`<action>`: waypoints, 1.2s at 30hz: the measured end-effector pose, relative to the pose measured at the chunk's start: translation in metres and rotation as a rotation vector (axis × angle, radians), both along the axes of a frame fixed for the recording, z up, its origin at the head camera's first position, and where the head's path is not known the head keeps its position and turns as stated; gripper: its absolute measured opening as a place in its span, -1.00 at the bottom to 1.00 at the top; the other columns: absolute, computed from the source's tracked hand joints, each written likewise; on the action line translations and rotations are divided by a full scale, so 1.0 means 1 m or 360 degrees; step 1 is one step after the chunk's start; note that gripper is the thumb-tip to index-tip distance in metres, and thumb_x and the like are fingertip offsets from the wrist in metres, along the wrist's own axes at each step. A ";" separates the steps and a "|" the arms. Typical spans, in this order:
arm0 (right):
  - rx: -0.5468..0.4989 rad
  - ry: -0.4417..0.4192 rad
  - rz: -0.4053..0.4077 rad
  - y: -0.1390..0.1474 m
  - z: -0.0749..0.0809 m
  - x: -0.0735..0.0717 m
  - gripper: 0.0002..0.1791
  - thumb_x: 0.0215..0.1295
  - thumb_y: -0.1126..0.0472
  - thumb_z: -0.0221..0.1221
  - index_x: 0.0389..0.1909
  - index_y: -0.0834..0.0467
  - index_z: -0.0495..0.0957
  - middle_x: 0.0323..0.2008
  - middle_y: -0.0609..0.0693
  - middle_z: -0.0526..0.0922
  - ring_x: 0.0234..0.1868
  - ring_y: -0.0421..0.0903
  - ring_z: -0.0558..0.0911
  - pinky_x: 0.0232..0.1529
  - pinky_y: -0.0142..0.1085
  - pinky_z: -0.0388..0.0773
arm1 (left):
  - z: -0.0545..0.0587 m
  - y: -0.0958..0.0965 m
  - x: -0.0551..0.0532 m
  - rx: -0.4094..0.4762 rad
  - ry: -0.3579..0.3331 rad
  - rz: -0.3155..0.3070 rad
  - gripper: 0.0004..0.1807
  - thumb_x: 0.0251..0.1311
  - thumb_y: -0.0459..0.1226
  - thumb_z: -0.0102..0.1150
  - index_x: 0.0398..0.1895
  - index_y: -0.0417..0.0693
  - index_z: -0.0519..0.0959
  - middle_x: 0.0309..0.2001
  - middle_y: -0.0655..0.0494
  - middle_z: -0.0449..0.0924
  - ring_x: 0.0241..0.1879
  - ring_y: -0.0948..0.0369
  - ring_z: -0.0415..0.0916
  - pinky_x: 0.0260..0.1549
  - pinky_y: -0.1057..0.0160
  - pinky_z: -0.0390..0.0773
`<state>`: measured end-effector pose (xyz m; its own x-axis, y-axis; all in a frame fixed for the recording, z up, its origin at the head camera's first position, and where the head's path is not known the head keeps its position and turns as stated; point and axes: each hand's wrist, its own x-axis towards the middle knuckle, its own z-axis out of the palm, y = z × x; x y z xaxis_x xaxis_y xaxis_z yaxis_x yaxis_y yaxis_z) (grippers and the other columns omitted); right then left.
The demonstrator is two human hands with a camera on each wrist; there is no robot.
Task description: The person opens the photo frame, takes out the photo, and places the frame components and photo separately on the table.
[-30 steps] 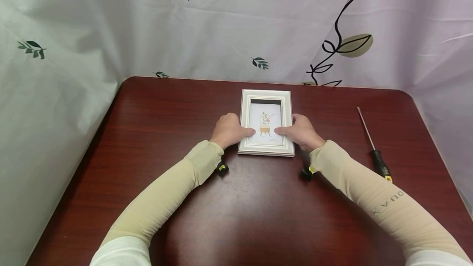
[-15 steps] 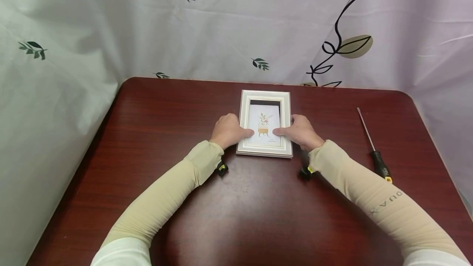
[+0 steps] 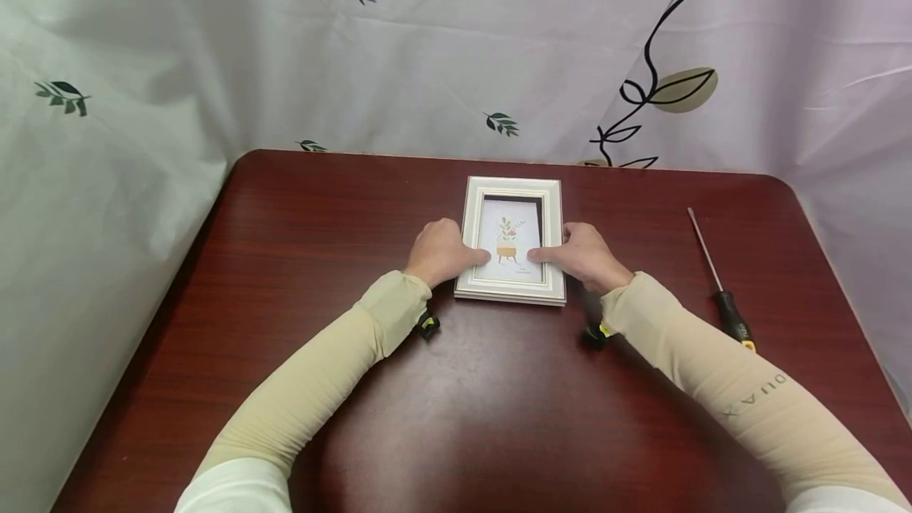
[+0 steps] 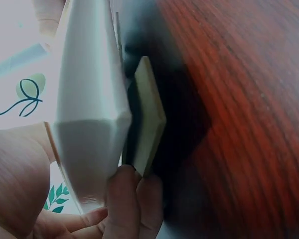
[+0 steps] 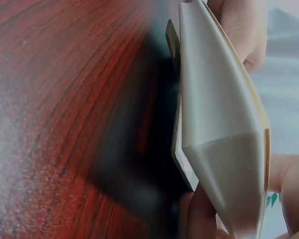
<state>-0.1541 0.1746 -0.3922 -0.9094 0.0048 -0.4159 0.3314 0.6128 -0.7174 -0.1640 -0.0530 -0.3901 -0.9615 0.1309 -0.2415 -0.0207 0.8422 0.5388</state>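
Observation:
Both hands hold a white picture frame [image 3: 513, 291] by its long sides over the table, face up in the head view. My left hand [image 3: 443, 250] grips the left side, thumb on the front and fingers underneath. The right hand [image 3: 584, 256] grips the opposite side likewise. Inside the frame, a card with a potted plant drawing [image 3: 496, 220] sits off-centre, with dark gaps along the top and right. Under the frame [image 4: 87, 84], the left wrist view shows a thin board [image 4: 150, 114] standing away from the back. In the right wrist view, the frame's edge [image 5: 219, 114] hangs above the tabletop.
A screwdriver [image 3: 728, 311] with a black and yellow handle lies on the dark red wooden table [image 3: 321, 244], right of the hands. Behind the table's far edge hangs a white curtain [image 3: 427, 46] with leaf prints.
Within the frame, the card has slid slightly up and left; the top gap is narrower and a gap shows at the right. The frame has shifted a little; both hands keep their grip.

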 end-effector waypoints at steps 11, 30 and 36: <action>0.0024 0.0004 0.0023 0.001 0.003 0.003 -0.39 0.22 0.12 0.38 0.15 0.42 0.46 -0.06 0.26 0.60 -0.15 0.01 0.59 -0.20 -0.32 0.56 | 0.001 -0.001 0.001 -0.0008 0.0037 -0.0033 -0.52 -0.04 0.01 0.42 -0.77 0.01 0.35 -0.70 0.21 0.19 -0.59 0.17 0.25 -0.60 0.22 0.36; -0.0243 0.0293 0.0024 -0.016 0.011 0.006 -0.26 0.23 0.25 0.33 0.41 0.30 0.31 -0.11 0.21 0.64 -0.21 -0.05 0.66 -0.27 -0.37 0.62 | 0.012 -0.015 -0.001 -0.0050 0.0138 0.0033 -0.48 0.09 0.06 0.40 -0.72 -0.03 0.38 -0.67 0.14 0.30 -0.52 0.10 0.36 -0.45 0.13 0.47; -0.0451 0.0301 0.0043 -0.033 0.014 0.004 -0.10 0.22 0.31 0.32 0.55 0.24 0.10 0.06 0.24 0.60 -0.11 -0.02 0.66 -0.25 -0.39 0.62 | 0.015 -0.032 -0.003 -0.0098 0.0173 0.0057 -0.55 0.12 0.05 0.40 -0.61 -0.09 0.51 -0.59 0.02 0.51 -0.42 0.02 0.51 -0.29 0.05 0.55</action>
<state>-0.1497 0.1415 -0.3786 -0.9687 -0.1117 -0.2216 0.1629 0.3872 -0.9075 -0.1673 -0.0854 -0.3756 -0.9863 0.0841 -0.1420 0.0044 0.8736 0.4867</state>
